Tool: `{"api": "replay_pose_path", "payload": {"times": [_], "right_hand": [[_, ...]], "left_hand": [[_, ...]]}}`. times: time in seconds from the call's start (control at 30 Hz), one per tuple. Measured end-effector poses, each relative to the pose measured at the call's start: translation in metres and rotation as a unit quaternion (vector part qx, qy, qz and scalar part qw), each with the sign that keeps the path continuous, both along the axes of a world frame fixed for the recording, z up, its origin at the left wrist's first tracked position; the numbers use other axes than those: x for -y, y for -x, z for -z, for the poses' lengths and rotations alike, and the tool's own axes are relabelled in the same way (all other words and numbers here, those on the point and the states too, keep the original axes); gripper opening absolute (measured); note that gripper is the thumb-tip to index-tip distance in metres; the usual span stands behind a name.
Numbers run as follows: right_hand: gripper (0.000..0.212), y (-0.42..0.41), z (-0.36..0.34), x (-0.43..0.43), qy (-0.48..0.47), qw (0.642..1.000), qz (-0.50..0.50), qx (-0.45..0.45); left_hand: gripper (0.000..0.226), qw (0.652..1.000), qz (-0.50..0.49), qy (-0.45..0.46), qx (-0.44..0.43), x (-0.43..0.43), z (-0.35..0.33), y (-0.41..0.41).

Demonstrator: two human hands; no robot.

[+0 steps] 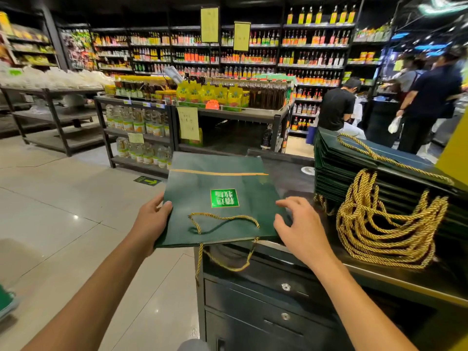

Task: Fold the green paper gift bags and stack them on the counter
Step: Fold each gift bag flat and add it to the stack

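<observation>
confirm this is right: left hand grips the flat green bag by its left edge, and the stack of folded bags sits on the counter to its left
The left hand does grip the flat green bag by its left edge, but the stack of folded bags sits on the counter to its right, not its left, as the head view shows.

dim store | floor glare | edges warped, background soft
</observation>
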State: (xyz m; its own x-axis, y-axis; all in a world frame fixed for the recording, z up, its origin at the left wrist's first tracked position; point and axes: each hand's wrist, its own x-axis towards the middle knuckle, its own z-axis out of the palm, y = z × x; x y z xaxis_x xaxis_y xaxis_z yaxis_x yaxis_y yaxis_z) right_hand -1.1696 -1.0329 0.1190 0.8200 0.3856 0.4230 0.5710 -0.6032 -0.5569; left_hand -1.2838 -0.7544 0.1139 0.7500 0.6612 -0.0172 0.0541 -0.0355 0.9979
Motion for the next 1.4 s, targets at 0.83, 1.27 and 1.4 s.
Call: {"api": "replay_pose_path", "payload": {"times": [0.83,1.27,1.4], "right_hand": [[0.044,-0.038,0.014,0.005,0.146,0.98,-0.116,-0.067],[0.043,-0.037,0.013,0.005,0.142,0.982,-0.108,-0.066],[0.042,-0.037,0.012,0.006,0.145,0.982,-0.106,-0.063]], "left_hand": [[0.031,0.747,0.364,-0.552,-0.07,0.101,-0.031,-0.071],[0.009,0.871,0.305,-0.384,0.036,0.093,-0.017,-0.069],[0.007,0.869,0.315,-0.382,0.021,0.09,-0.02,-0.066]]}}
